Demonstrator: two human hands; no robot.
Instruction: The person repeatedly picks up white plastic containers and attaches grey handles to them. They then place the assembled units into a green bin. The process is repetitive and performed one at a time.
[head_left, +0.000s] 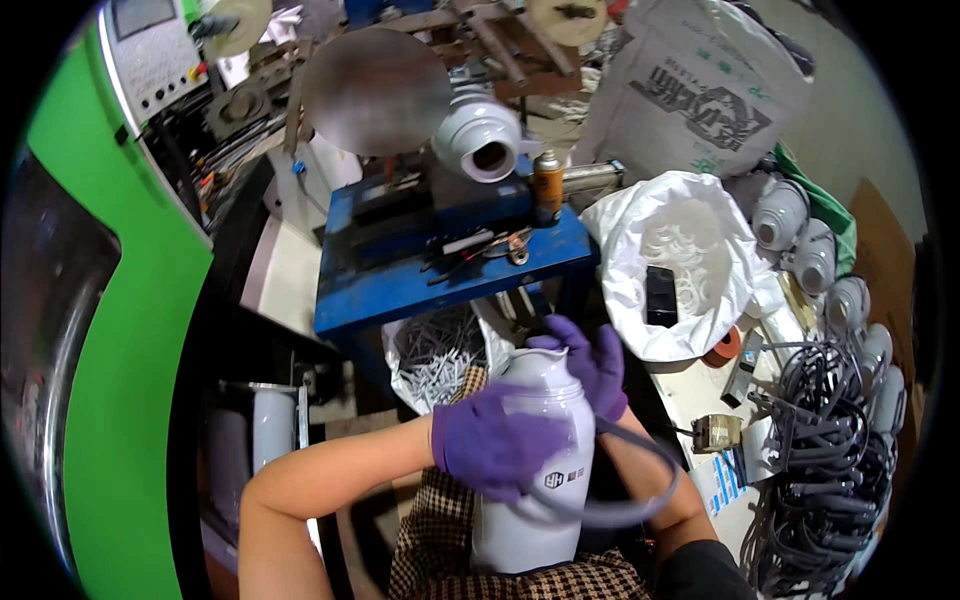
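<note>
Jug (528, 545) stands nearly upright over checked cloth (435, 515), under the fingers of the left hand (500, 440). They bend across its wall; blur hides how firmly they grip. Behind its neck, the right hand (595, 372) has its fingers spread and loosely bent, released. Spout (540, 362) and collar (540, 400) already look fitted; the grey band (655, 465), looping out below the right fingers, seems the unsettled part, though I cannot tell whether its ends are fastened.

The jug is pale, glossy and round-shouldered; the band looks bendy, and the purple gloves (462, 440) thin.

Just beyond the left fingers, a soft white sack (497, 335) holds slender grey pieces. Well right of the right fingers, dark, curved handles (820, 420) lie tangled, with at least 5 smooth grey jugs (815, 255) past them. Nearer those fingers, a crinkled bag (635, 335) holds pale rings (690, 240) and 1 black box (661, 297). Farther ahead, the scuffed blue tabletop (370, 305) carries a cylindrical orange can (548, 190).
</note>
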